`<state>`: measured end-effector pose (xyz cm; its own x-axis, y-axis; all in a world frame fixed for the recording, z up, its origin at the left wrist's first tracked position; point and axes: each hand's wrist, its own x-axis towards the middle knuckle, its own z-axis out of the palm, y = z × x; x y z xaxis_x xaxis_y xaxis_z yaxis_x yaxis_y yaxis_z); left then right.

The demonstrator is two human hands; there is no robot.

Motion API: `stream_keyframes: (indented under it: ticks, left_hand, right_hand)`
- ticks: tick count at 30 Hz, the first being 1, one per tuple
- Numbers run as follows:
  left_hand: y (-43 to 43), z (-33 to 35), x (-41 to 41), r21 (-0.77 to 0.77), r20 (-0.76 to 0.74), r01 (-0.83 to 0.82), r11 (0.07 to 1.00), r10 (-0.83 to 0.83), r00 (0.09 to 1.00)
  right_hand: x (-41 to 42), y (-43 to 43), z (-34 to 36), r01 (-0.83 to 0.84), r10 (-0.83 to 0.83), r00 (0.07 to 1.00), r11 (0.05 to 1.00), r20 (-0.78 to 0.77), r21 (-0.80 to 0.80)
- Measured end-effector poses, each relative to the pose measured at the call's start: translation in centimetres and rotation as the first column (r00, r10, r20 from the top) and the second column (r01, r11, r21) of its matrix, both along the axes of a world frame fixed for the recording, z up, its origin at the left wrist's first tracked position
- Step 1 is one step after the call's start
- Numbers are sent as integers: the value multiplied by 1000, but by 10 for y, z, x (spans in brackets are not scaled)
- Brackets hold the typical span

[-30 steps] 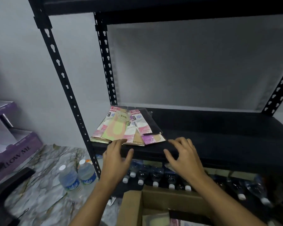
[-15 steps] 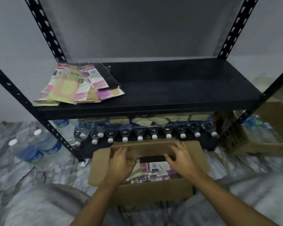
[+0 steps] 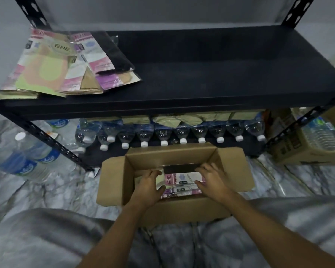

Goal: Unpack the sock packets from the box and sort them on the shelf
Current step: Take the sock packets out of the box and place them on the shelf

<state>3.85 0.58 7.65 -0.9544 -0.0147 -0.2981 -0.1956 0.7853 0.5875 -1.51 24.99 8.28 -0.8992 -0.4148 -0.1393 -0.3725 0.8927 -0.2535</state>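
Note:
An open cardboard box (image 3: 114, 182) stands on the floor in front of the black shelf (image 3: 211, 82). Pink and white sock packets (image 3: 180, 179) lie inside it, with a black one behind them. My left hand (image 3: 148, 187) and my right hand (image 3: 211, 179) are both inside the box, fingers curled at the left and right ends of the top packet. Whether they grip it firmly I cannot tell. On the left end of the shelf lies a loose pile of several sock packets (image 3: 66, 62), pink, green and black.
Under the shelf lies a row of water bottles (image 3: 163, 136) with white caps. More bottles (image 3: 27, 161) stand on the marble floor at left. A second carton of bottles (image 3: 307, 147) sits at right. My knees in grey trousers (image 3: 46, 235) flank the box.
My hands left the shelf edge and dropped into the box on the floor. The view tilted down. Both hands now close around the top packet.

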Motion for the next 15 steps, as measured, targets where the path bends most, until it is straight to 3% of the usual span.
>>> stream_keyframes:
  ticks: [9,15]
  left_hand:
    - [-7,-63,-31,-24,167,-14,1000,18,986]
    - [-14,-99,-45,-31,239,-65,997,71,969]
  right_hand:
    - [-36,1,-48,-28,12,992,992,127,123]
    - [-60,0,-79,80,-116,964,985,239,152]
